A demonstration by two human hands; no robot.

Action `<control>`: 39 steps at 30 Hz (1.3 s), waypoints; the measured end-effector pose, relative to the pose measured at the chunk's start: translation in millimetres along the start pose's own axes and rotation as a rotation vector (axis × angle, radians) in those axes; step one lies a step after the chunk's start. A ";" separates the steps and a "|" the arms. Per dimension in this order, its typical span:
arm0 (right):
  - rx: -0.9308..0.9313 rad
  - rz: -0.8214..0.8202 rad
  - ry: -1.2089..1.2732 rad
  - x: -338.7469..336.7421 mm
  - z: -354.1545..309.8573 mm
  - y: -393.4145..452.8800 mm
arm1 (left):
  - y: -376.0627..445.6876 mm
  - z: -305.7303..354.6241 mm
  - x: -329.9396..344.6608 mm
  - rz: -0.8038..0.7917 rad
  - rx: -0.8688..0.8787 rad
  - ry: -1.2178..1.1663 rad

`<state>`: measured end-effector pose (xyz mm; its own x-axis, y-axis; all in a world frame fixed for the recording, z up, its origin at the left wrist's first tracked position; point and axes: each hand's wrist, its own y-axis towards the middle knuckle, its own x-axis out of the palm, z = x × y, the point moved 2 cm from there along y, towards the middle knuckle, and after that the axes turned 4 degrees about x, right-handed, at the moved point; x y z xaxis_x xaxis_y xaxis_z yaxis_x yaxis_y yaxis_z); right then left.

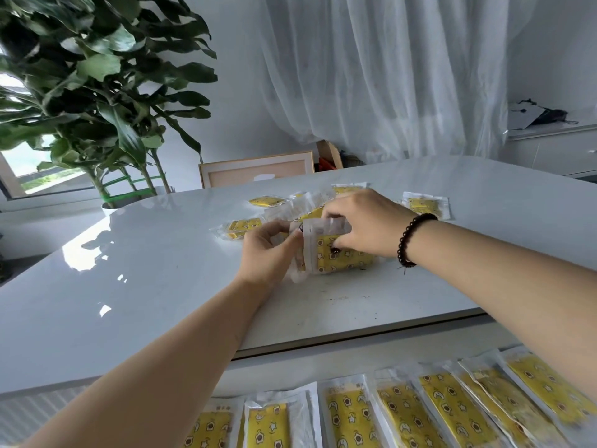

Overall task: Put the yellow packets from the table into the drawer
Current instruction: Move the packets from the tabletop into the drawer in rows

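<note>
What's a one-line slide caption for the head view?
Both hands, left hand and right hand, gather yellow packets on the white table; more packets line the drawer below.

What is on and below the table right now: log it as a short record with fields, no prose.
left hand: left hand holds the left end of the bundle of packets
right hand: right hand grips the bundle from above; bead bracelet on its wrist
loose packets: several on the table behind the bundle, one off to the right
drawer: row of packets already lying side by side
backdrop: plant, curtain
</note>
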<state>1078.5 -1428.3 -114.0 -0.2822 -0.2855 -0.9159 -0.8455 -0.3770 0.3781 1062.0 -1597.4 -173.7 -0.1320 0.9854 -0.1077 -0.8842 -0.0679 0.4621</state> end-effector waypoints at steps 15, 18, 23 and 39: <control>0.210 0.084 0.211 25.9 27.6 -29.8 | -9.1 6.2 8.6 -0.267 0.218 0.250; 0.152 0.043 0.129 19.5 24.8 -24.0 | -9.9 6.7 11.5 -0.326 0.239 0.320; 0.103 -0.132 0.077 14.6 11.5 -11.2 | -11.1 9.0 11.9 -0.356 0.163 0.203; 0.173 -0.390 -0.157 -14.7 8.0 -5.5 | 14.2 11.4 -22.7 -0.100 0.121 0.337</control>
<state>1083.6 -1415.1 -103.7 0.0188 -0.0092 -0.9998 -0.9618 -0.2731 -0.0155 1057.5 -1619.0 -154.7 -0.2055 0.8783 -0.4316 -0.8432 0.0650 0.5336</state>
